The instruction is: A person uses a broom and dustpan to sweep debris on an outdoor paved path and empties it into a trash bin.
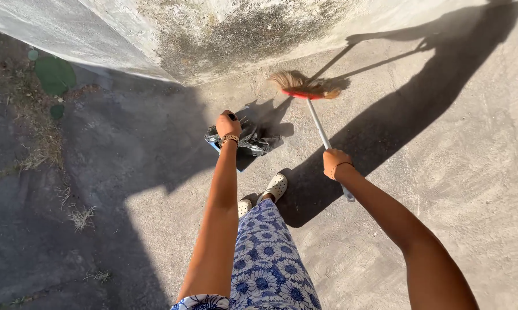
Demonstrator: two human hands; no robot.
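Nearest the camera hangs a blue skirt point(267, 258) printed with white flowers, and below its hem two white perforated shoes point(273, 188) stand on the concrete floor point(443, 172).

Left hand point(227, 124): arm stretched downward, a beaded bracelet point(230, 138) at the wrist. Its fingers are closed round the handle of a blue dustpan point(216, 144), which rests on the floor just ahead of the shoes. A crumpled black plastic bag point(250, 138) lies in or upon the dustpan; which of the two cannot be determined.

Right hand point(334, 162): fingers wrapped round the pale shaft of a broom point(319, 123), held partway along its length, with the shaft's end projecting behind the hand. The broom's red head point(302, 93) carries straw-coloured bristles, which touch the floor close to the foot of the wall point(224, 34). The head lies to the right of the dustpan, near it but apart from it.

Surroundings: the wall is pale and stained dark along its lower part. The person's shadow, with that of the broom, falls across the floor to the right. To the left, in shade, dry grass point(46, 146) and a flat green cactus pad point(55, 74) lie beside the wall.
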